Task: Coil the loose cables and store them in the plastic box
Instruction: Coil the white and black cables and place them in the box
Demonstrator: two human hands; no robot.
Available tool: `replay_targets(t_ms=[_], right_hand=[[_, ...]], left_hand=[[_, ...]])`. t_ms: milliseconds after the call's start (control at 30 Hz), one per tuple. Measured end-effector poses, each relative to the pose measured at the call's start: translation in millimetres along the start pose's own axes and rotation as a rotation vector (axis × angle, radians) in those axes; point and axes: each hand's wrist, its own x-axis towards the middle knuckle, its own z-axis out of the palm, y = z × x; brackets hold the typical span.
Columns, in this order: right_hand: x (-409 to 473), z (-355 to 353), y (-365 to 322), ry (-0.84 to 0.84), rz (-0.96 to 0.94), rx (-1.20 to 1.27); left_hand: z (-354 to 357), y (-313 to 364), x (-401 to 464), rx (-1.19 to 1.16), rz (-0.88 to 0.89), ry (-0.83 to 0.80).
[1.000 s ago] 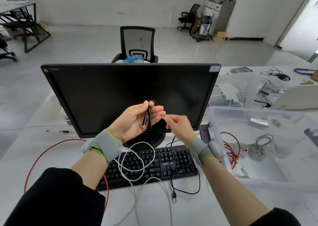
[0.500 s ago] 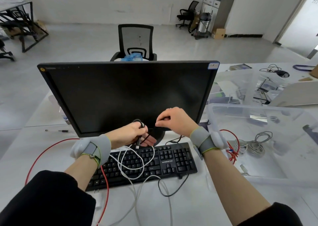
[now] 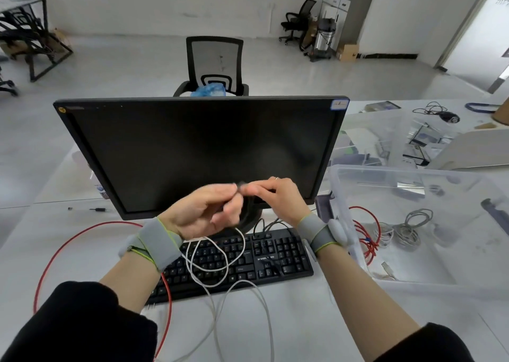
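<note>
Both hands are raised in front of the monitor, working a thin black cable (image 3: 249, 210) wound into a small coil. My left hand (image 3: 205, 213) grips the coil, fingers curled round it. My right hand (image 3: 275, 193) pinches the cable's top end just beside the left fingertips. The hands are motion-blurred. A white cable (image 3: 212, 262) loops over the keyboard and trails toward me. A red cable (image 3: 55, 248) arcs across the table on the left. The clear plastic box (image 3: 413, 281) at the right holds a grey coil (image 3: 407, 229), a red coil (image 3: 363, 235) and a white cable.
A black monitor (image 3: 198, 152) stands straight ahead with a black keyboard (image 3: 275, 257) below it. More clear boxes and a black cable (image 3: 438, 112) lie at the back right. A pen (image 3: 96, 209) lies left of the monitor. An office chair (image 3: 214, 64) is behind the desk.
Both hands dropped toward the keyboard half a second ago and have risen again. The black cable's loose tail that lay below the keyboard has been drawn up into the coil.
</note>
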Motion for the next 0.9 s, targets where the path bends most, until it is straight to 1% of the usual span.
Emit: replay_targets(t_ms=[67, 100, 167, 200, 233, 300, 333, 400, 467, 500, 533, 567, 600, 633, 700, 767, 800, 833, 900], right_hand=[[-3, 8, -1, -0.090, 0.037, -0.066], [-4, 13, -3, -0.171, 0.057, -0.089], [-5, 22, -11, -0.340, 0.080, -0.114], [-6, 26, -15, -0.412, 0.088, -0.127], [-6, 28, -18, -0.471, 0.094, -0.149], [-7, 24, -22, -0.539, 0.103, -0.218], [-6, 19, -22, -0.546, 0.096, -0.252], [-2, 5, -20, -0.503, 0.063, -0.298], [4, -9, -17, -0.395, 0.037, -0.270], [7, -14, -16, -0.332, 0.026, -0.223], [10, -18, -15, -0.273, 0.015, -0.175], [11, -21, -15, -0.221, 0.007, -0.139], [13, -22, -13, -0.174, 0.002, -0.110], [14, -22, -11, -0.131, 0.004, -0.073], [14, -20, -6, -0.065, 0.036, 0.033], [10, -13, -1, -0.011, 0.072, 0.092], [8, -7, 0, 0.004, 0.085, 0.073], [6, -1, 1, -0.005, 0.092, 0.020], [0, 12, -2, -0.100, 0.086, -0.137]], left_hand=[[2, 5, 11, -0.204, 0.165, 0.178], [1, 9, 15, -0.242, 0.228, 0.287], [-4, 13, 24, -0.228, 0.331, 0.419], [-8, 13, 27, -0.186, 0.359, 0.461], [-13, 13, 28, -0.079, 0.360, 0.520], [-27, 12, 28, 0.237, 0.301, 0.666], [-33, 11, 26, 0.381, 0.263, 0.707], [-39, 7, 18, 0.592, 0.114, 0.720], [-40, -2, 8, 0.804, -0.101, 0.615], [-36, -6, 4, 0.882, -0.201, 0.537], [-32, -8, 2, 0.908, -0.275, 0.457], [-26, -8, 0, 0.874, -0.311, 0.378], [-22, -7, -1, 0.791, -0.315, 0.303], [-17, -5, -2, 0.667, -0.292, 0.242], [-11, 0, -3, 0.350, -0.191, 0.175], [-4, 6, -3, 0.063, -0.067, 0.167], [0, 9, -2, -0.048, -0.005, 0.183], [3, 11, 1, -0.135, 0.062, 0.213], [3, 12, 12, -0.234, 0.203, 0.326]])
